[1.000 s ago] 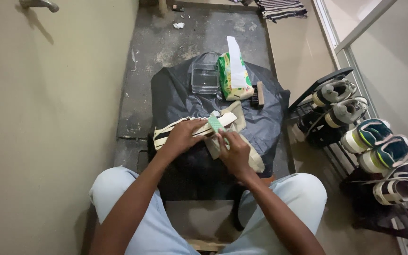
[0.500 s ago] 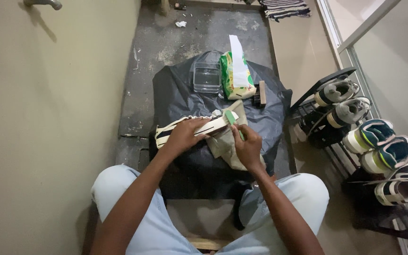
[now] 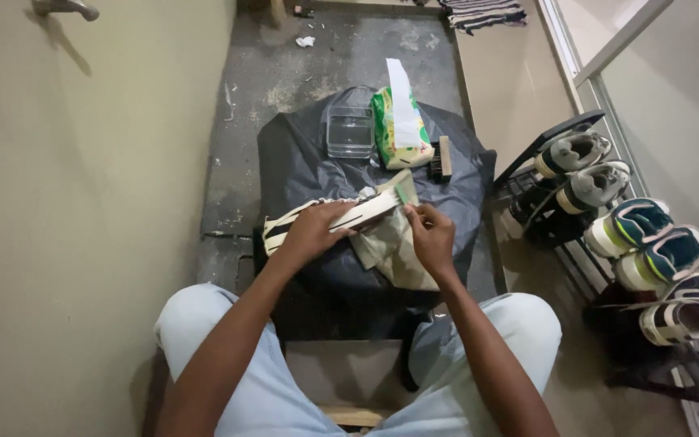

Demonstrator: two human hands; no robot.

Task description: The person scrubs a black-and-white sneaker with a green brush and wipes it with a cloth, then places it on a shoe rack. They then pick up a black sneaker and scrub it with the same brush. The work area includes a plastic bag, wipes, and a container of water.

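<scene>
A pale sneaker with dark stripes (image 3: 349,217) lies on its side, sole edge up, over a black plastic sheet (image 3: 301,162) on the floor. My left hand (image 3: 313,232) grips the shoe around its middle. My right hand (image 3: 429,233) pinches a small green-and-white item at the shoe's toe end. A beige cloth (image 3: 394,251) lies under the shoe and my right hand. I sit with both knees apart, in light blue trousers.
On the sheet's far side stand a clear plastic box (image 3: 350,132), a green pack of wipes (image 3: 400,125) with one sheet sticking up, and a small brush (image 3: 442,159). A shoe rack (image 3: 608,218) with several sneakers lines the right wall. A plain wall rises at left.
My right hand slid from the shoe's middle out to its toe end. The shoe turned slightly under my left hand, which kept its grip.
</scene>
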